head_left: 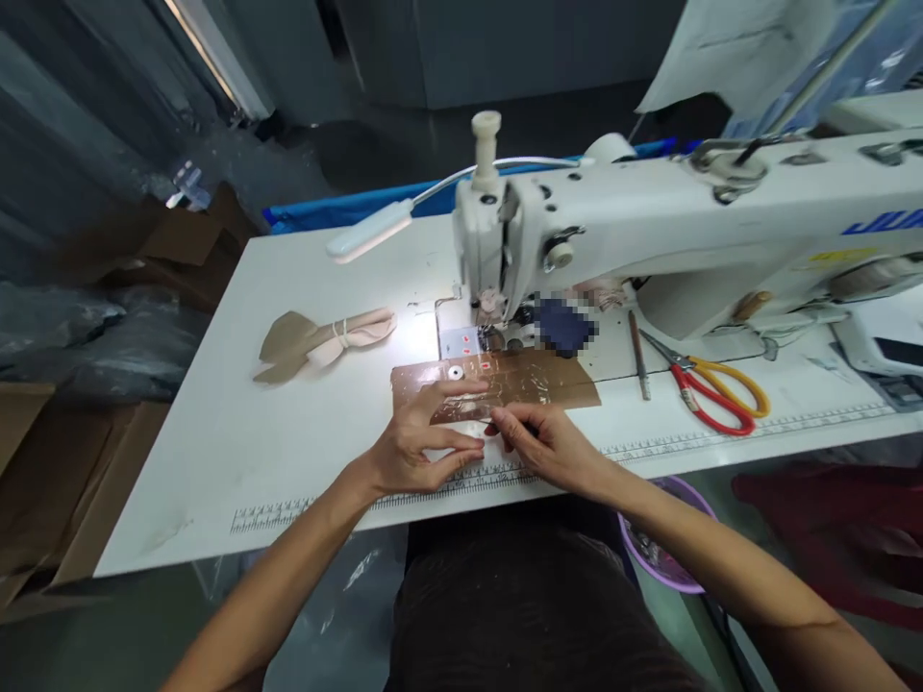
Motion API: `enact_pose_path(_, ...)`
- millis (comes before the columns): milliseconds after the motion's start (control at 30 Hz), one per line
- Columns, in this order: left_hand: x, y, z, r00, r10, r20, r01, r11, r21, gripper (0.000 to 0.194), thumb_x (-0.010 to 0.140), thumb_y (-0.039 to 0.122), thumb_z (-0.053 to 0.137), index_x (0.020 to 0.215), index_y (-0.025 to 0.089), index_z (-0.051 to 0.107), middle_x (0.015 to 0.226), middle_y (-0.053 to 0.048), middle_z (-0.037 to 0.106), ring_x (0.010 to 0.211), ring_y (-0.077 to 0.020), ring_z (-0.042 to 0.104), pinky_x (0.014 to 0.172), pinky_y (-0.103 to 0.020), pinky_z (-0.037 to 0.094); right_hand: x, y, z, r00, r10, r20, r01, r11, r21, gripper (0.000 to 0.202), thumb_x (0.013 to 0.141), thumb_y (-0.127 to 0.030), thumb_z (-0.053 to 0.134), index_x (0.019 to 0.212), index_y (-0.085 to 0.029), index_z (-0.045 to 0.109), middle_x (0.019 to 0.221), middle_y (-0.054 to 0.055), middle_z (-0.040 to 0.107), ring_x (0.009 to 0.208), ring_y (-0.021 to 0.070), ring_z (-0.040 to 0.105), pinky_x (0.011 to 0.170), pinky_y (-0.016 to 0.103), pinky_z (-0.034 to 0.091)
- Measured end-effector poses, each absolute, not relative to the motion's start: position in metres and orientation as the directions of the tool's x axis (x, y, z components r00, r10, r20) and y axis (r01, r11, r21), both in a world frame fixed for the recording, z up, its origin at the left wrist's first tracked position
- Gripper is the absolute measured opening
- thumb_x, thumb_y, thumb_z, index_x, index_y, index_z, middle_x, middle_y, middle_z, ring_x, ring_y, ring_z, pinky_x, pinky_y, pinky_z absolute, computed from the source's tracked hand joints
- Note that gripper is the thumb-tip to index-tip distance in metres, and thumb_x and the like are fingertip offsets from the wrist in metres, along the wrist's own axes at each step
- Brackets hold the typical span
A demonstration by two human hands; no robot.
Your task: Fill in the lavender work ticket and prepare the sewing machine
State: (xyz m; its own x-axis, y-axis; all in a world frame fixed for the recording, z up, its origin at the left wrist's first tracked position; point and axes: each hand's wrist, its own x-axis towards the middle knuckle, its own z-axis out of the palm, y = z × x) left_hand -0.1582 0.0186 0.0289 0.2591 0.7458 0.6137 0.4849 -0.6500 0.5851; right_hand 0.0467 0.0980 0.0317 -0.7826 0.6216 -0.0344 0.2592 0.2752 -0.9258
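My left hand (414, 440) is over the front edge of a brown, shiny tape-covered strip (555, 380), below the sewing machine's needle area. Its index finger stretches across the strip, while thumb and middle fingertip meet in a pinch. Whatever lies between them is too small to see. Facing it, my right hand (544, 440) has thumb and index finger pressed together, with a thin dark bit at the tips that I cannot identify. A small white round disc (456, 373) sits on the strip. The sewing machine (577, 221) stands just behind both hands.
Red-and-yellow-handled scissors (710, 384) and a pen-like tool (639, 356) lie to the right. A tied bundle of beige fabric pieces (324, 341) rests at left. A printed ruler (274, 516) runs along the table's front edge. Below stands a purple bin (678, 583). A lamp (371, 231) shines down.
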Motion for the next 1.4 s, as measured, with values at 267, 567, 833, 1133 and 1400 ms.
enact_pose_path(267, -0.155, 0.022, 0.024, 0.298, 0.734, 0.61, 0.544, -0.656, 0.524, 0.018, 0.079, 0.005, 0.074, 0.09, 0.019, 0.077, 0.134, -0.016, 0.058, 0.12, -0.027, 0.064, 0.097, -0.043, 0.06, 0.056, 0.104, 0.024, -0.755, 0.63, 0.184, 0.321, 0.599, -0.734, 0.051, 0.104, -0.049, 0.035, 0.073, -0.018, 0.061, 0.062, 0.001, 0.057, 0.053, 0.012, 0.044, 0.054, 0.027, 0.027)
enact_pose_path(567, -0.146, 0.03, 0.023, 0.362, 0.662, 0.656, 0.6, -0.704, 0.379, 0.015, 0.08, 0.026, 0.08, 0.087, 0.015, 0.072, 0.125, -0.017, 0.063, 0.117, -0.0261, 0.065, 0.097, -0.043, 0.059, 0.077, 0.142, 0.028, -0.621, 0.715, 0.322, 0.471, 0.669, -0.575, 0.037, 0.101, -0.041, 0.045, 0.108, -0.015, 0.071, 0.102, 0.015, 0.069, 0.092, 0.0273, 0.062, 0.077, 0.038, 0.046)
enact_pose_path(833, -0.122, 0.018, 0.04, 0.544, 0.619, 0.567, 0.674, -0.724, 0.143, 0.011, 0.092, 0.024, 0.067, 0.088, 0.014, 0.065, 0.105, -0.012, 0.072, 0.098, -0.0202, 0.07, 0.088, -0.035, 0.058, 0.035, 0.13, 0.038, -0.751, 0.657, -0.069, 0.243, 0.178, -0.953, 0.023, 0.09, -0.033, 0.059, 0.079, -0.016, 0.069, 0.068, 0.001, 0.065, 0.06, 0.0123, 0.055, 0.056, 0.024, 0.038)
enact_pose_path(1133, -0.142, 0.032, 0.051, 0.466, 0.583, 0.665, 0.643, -0.74, 0.198, 0.039, 0.083, 0.007, 0.055, 0.121, 0.017, 0.052, 0.116, -0.014, 0.067, 0.105, -0.0227, 0.067, 0.085, -0.039, 0.059, 0.052, 0.107, 0.049, -0.73, 0.658, 0.183, 0.299, 0.549, -0.781, 0.016, 0.085, -0.027, 0.054, 0.074, -0.018, 0.063, 0.068, 0.001, 0.064, 0.061, 0.0132, 0.056, 0.059, 0.026, 0.037)
enact_pose_path(1400, -0.156, 0.06, 0.04, 0.433, 0.66, 0.614, 0.498, -0.743, 0.447, 0.013, 0.093, 0.014, 0.057, 0.104, 0.015, 0.063, 0.086, -0.006, 0.071, 0.078, -0.0134, 0.067, 0.071, -0.026, 0.058, 0.052, 0.101, 0.057, -0.715, 0.657, 0.238, 0.329, 0.617, -0.715, 0.016, 0.084, -0.027, 0.054, 0.072, -0.018, 0.06, 0.065, 0.0, 0.062, 0.059, 0.0115, 0.052, 0.056, 0.025, 0.035)
